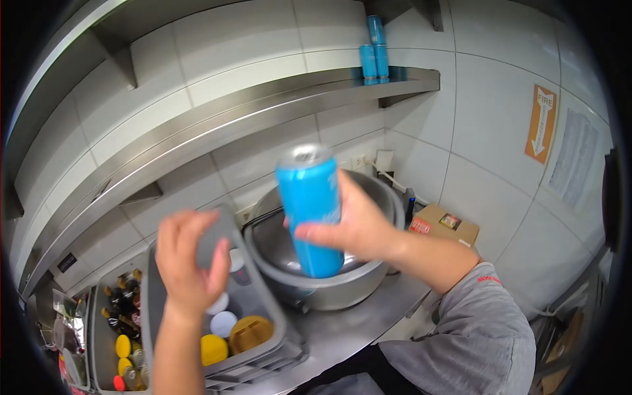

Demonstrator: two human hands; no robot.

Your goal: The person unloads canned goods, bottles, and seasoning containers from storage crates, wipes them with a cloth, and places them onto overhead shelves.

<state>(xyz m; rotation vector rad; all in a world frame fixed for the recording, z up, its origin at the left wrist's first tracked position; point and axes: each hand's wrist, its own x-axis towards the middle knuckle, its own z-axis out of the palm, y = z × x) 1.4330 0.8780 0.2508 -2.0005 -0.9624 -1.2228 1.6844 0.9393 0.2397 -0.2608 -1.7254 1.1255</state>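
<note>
My right hand (359, 224) is wrapped round a blue can (309, 197) with a silver top, held nearly upright in front of a large metal pot (342, 289). My left hand (191, 257) is raised over a grey crate (286, 342), its fingers apart and nothing in them. Inside that crate are jars with white, yellow and brown lids (250, 334). Several blue cans (368, 61) stand stacked at the right end of the metal shelf (309, 92).
Left of the crate, a second bin (99, 342) holds dark bottles and jars with yellow and red lids. Behind the pot's right side sits a cardboard box (454, 226). An orange fire sign (541, 123) hangs on the tiled wall. The metal counter (329, 339) runs below.
</note>
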